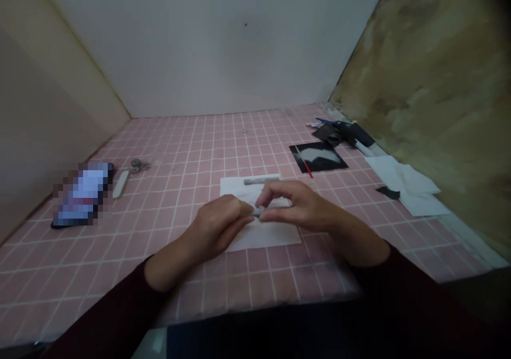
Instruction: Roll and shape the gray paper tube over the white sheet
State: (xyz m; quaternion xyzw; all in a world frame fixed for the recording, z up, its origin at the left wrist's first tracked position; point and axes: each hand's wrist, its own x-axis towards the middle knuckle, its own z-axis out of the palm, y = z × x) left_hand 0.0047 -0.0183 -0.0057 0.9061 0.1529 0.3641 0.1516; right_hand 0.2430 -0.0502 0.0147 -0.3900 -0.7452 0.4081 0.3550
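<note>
Over a white sheet of paper [275, 234], my two hands meet at a small greyish piece [257, 210]. My left hand [219, 220] is closed, its thumb and fingers pinching the left end. From the other side, my right hand [295, 205] curves in with thumb and index finger pinching the right end. Most of the piece is hidden by my fingers, and its kind is too small to make out. Just beyond the hands, a grey rod-like bar [260, 180] lies across the paper's far edge.
At left lie a blurred-out phone [83, 194], a white flat stick [121, 184] and small grey round items [139, 165]. At right are a black sheet with whitish powder [319, 155], a thin red stick [307, 167], dark scraps [329, 133] and white papers [407, 183]. Walls border the table.
</note>
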